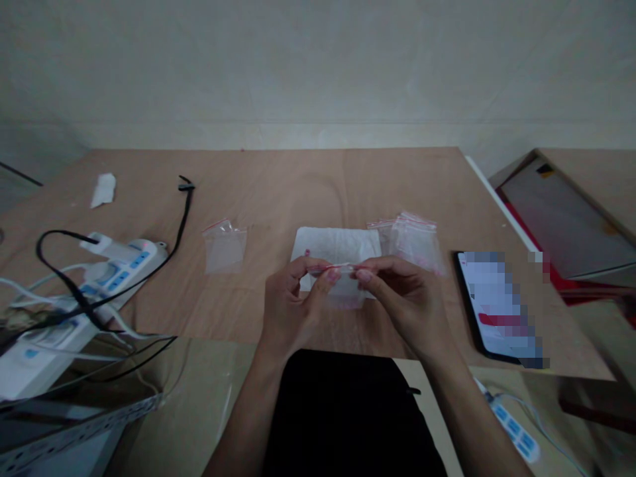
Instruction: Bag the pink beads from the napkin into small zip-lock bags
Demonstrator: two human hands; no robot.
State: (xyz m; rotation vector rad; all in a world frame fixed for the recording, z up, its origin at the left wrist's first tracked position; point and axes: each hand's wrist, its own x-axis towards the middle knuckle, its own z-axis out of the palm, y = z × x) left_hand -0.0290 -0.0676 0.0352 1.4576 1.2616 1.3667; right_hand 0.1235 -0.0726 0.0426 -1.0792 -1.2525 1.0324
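Both hands pinch the top edge of a small clear zip bag (342,291) in front of me. My left hand (298,291) grips the left end of its reddish seal between thumb and forefinger. At the right end of the seal, my right hand (402,291) pinches the same way. Beneath and behind the bag lies a white tissue (338,240), partly covered by the hands. Several clear zip bags (415,238) lie piled just beyond my right hand. Another clear zip bag (225,250) lies flat to the left of my left hand.
A phone (497,305) lies on the wooden table (278,179) at the right. On the left stand a white power strip (134,265) and tangled cables (74,305). A scrap of white paper (103,190) is at the far left. Another power strip (517,430) lies below the table's right side.
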